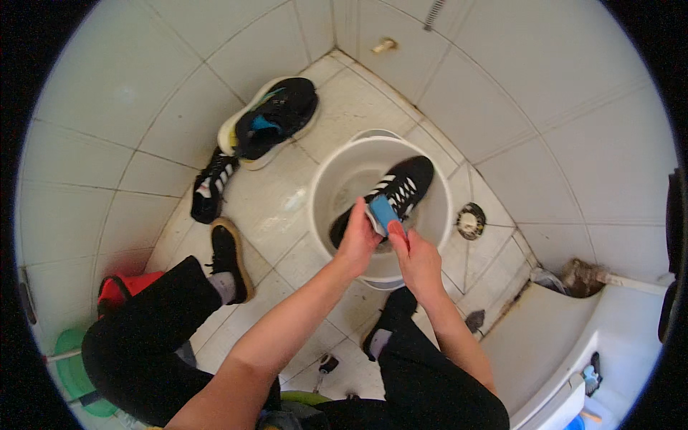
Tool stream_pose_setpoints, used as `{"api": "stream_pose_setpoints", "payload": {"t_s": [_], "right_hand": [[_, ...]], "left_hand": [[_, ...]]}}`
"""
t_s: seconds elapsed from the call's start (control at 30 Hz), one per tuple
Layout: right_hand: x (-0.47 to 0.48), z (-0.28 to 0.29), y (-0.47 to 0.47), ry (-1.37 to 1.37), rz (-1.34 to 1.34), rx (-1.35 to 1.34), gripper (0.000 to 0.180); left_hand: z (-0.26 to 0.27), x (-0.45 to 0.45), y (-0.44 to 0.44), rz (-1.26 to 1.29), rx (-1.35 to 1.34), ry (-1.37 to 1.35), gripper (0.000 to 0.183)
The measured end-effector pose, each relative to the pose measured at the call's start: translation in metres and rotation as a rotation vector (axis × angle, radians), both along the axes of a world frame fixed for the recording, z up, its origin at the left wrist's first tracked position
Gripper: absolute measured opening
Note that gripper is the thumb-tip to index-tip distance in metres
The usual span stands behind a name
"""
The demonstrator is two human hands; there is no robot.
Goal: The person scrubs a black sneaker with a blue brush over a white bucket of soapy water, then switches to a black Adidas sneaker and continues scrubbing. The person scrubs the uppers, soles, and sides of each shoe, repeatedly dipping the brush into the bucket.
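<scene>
A black lace-up sneaker (413,177) with white stripes is tilted over a white plastic bucket (318,215). My left hand (357,239) grips it near the ankle opening, with some fingers hidden by the shoe. In my right hand (419,260) is a small blue scrubber (382,211), pressed against the tongue and lace area; whether it has bristles cannot be made out. Both hands are above the bucket's near half. Below the shoe, the bucket's bottom looks wet or holds a little water.
Against the left wall lie a second striped sneaker (214,183) and larger black shoes with white soles (279,115). A floor drain (471,221) is right of the bucket. My feet flank it on the tiles. A white fixture (543,317) stands at right; a red container (121,290) is at left.
</scene>
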State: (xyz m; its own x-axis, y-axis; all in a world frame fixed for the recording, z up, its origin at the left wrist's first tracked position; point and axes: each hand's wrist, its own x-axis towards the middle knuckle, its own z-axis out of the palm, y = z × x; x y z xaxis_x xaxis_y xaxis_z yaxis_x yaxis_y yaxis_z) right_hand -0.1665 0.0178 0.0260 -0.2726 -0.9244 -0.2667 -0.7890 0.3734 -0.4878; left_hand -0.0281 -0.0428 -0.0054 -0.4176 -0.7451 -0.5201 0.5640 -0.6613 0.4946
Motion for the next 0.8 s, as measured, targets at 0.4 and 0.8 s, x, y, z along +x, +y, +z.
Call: {"api": "stream_pose_setpoints", "payload": {"t_s": [0.4, 0.8], "right_hand": [[-0.005, -0.047, -0.023, -0.166, -0.251, -0.204, 0.035], [-0.022, -0.068, -0.019, -0.477, -0.433, -0.323, 0.043]], "left_hand": [[-0.087, -0.015, -0.028, 0.005, 0.363, 0.179, 0.042], [-0.012, -0.017, -0.016, -0.147, -0.004, -0.214, 0.037]]}}
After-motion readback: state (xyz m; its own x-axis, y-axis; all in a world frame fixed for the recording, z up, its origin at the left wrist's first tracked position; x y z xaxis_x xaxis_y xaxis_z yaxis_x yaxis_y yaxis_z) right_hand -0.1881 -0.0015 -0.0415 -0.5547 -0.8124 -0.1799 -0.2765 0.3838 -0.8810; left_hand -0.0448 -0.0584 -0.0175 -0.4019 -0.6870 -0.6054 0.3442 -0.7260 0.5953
